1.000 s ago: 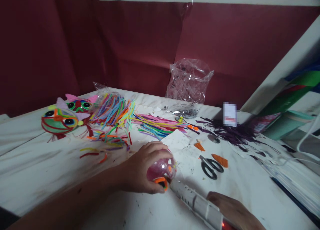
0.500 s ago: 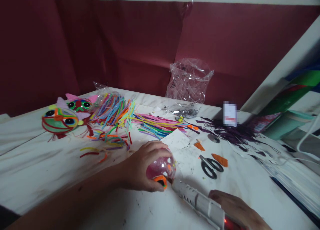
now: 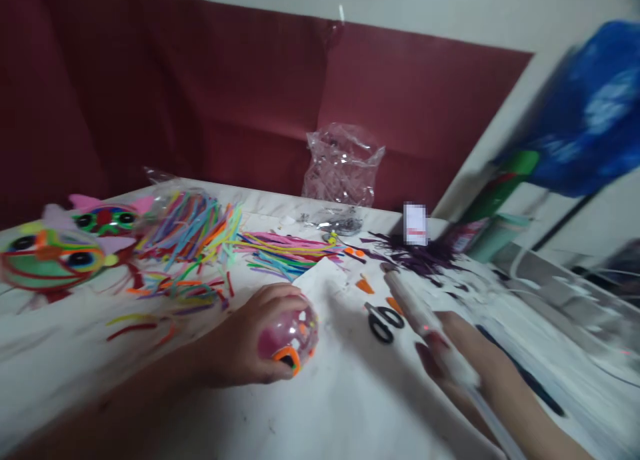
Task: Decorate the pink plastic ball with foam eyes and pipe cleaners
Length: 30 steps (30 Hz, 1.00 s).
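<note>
Presently | surface point(image 3: 320, 417): stray drips could mark it | glue gun point(image 3: 414, 310), right hand point(image 3: 473, 357) gripping it: careless tilting may drip onto scissors point(image 3: 379, 314) | pinkish ball point(image 3: 294, 328), left hand point(image 3: 247, 337) cupping it low over the surface: hard squeezing could dent it | orange-rimmed eye point(image 3: 288, 361): finger pressure may shift it

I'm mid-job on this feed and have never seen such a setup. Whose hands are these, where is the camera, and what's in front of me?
There is no machine: these are a person's two bare hands, seen by one head-worn camera looking forward and down. The left hand grips a shiny, round, clear-and-pink ball. The right hand holds a white gun-like tool, probably a glue gun, its nozzle apart from the ball. On the white, grey-streaked tabletop lie black-handled scissors, multicoloured fuzzy stems, dark purple strips and, at the left, two colourful face-shaped pieces.
</note>
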### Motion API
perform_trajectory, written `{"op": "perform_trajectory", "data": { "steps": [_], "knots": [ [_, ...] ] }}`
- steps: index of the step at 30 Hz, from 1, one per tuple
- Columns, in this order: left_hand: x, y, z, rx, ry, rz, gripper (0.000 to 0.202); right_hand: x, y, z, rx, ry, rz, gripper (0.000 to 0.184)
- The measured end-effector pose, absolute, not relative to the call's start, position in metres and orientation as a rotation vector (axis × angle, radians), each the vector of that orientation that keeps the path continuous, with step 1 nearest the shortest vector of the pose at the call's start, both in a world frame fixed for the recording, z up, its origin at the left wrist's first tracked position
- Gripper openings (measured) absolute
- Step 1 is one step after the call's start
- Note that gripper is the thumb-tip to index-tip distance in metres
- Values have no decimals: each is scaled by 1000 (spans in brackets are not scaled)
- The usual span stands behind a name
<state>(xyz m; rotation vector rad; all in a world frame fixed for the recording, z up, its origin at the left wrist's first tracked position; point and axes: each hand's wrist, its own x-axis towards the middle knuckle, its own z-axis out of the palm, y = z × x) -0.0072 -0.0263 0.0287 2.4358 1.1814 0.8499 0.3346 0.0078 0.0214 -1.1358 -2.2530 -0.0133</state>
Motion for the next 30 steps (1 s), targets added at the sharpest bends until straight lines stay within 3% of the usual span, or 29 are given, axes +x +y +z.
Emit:
{"op": "perform_trajectory", "data": {
  "steps": [5,11,17,23,30],
  "knots": [
    [-13,-21,20,2466,1185,877,78,358,27,21,-1804,-2334,-362,6],
    [-6,-27,33,2423,1232,823,69,393,43,-10,-1895,-2372,-272,13],
    [-4,-28,35,2378,1222,848,72,370,19,19,-1298,-2385,-540,18],
    [-5,-28,33,2391,1195,872,73,257,-34,38,-453,-2595,-144,33],
    [-7,-26,33,2394,1157,874,73,215,-26,14,-380,-2589,-250,37]
  ]
}}
